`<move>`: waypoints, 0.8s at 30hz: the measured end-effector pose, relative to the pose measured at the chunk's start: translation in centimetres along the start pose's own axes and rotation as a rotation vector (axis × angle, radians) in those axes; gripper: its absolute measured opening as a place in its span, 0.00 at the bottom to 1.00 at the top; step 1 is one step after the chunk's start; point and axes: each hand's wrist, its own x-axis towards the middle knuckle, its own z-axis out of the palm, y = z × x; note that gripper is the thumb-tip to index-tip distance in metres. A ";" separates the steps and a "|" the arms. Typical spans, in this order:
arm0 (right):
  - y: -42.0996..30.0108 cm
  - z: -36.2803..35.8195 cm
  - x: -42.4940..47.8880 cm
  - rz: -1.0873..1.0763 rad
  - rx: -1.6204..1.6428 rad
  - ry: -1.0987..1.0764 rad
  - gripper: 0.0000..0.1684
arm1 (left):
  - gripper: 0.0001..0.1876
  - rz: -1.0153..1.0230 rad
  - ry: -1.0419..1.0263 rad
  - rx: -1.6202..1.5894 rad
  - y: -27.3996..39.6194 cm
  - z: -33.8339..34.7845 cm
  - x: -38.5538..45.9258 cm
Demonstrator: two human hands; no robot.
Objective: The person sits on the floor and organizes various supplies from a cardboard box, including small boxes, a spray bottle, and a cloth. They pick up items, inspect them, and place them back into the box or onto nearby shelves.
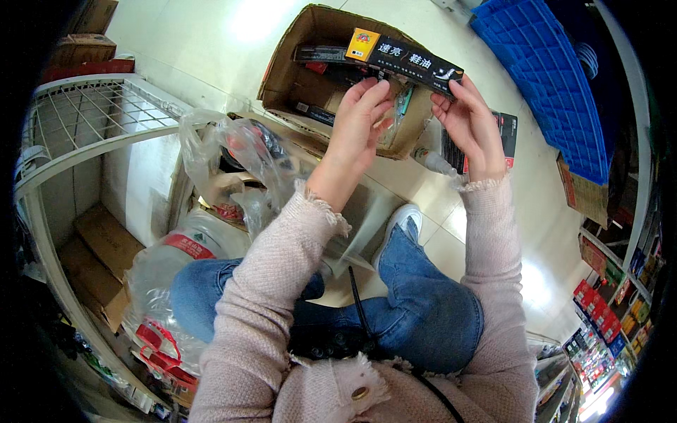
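Observation:
My right hand (473, 119) grips the right end of a slim black and yellow carton (407, 58), thumb on its front. The carton bears writing and a small shoe picture, and is held tilted over an open cardboard box (317, 26). Just below the carton's left half is my left hand (359, 113), its fingers loosely bent and apart, with nothing plainly held. Inside the cardboard box lie another dark slim carton (325, 54), a small black box (314, 112) and a clear packet with a green item (404, 100). My hands and the raised carton hide part of the contents.
A blue plastic pallet (545, 79) stands at the right. Below my right wrist are a translucent bottle (436, 161) and black-and-red packaging (508, 137). A wire rack (106, 106), a clear plastic bag (248, 153) and a large water jug (195, 240) are at my left.

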 end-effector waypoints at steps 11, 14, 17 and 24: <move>-0.4 1.3 -0.9 -0.059 0.015 -0.133 0.23 | 0.12 0.049 -0.124 -0.075 0.8 0.9 -0.5; -0.5 1.2 -1.0 -0.072 0.006 -0.140 0.24 | 0.11 0.068 -0.144 -0.094 0.8 1.3 -0.7; -0.6 1.3 -1.0 -0.088 -0.006 -0.141 0.26 | 0.09 0.070 -0.132 -0.115 1.0 1.6 -1.1; -0.6 1.6 -0.9 -0.072 0.000 -0.166 0.24 | 0.08 0.098 -0.108 -0.124 1.2 1.6 -1.1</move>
